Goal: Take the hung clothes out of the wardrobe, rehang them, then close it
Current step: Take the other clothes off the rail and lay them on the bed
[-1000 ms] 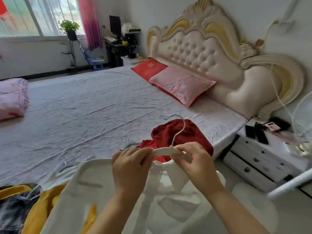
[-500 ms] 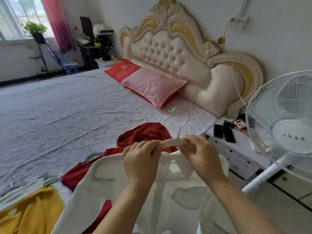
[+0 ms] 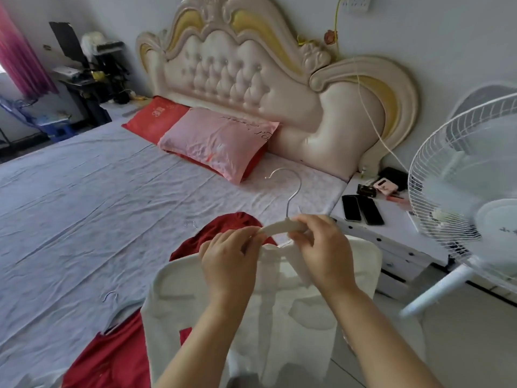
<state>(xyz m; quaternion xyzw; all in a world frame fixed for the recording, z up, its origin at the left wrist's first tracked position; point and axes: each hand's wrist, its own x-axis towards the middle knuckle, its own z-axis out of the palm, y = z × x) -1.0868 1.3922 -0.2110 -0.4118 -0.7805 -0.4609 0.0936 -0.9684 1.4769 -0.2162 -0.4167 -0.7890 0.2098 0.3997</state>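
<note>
At 6 o'clock, grips: left hand (image 3: pixel 229 264) and right hand (image 3: pixel 321 247) pinch the hanger (image 3: pixel 279 227).
Risk: tilting could slide the top (image 3: pixel 279 326) off onto the bed (image 3: pixel 84 219).

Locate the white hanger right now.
Head view, centre: the white hanger is gripped by the left hand and right hand above the near edge of the bed, white garment hanging from it, red garment just behind.
</note>
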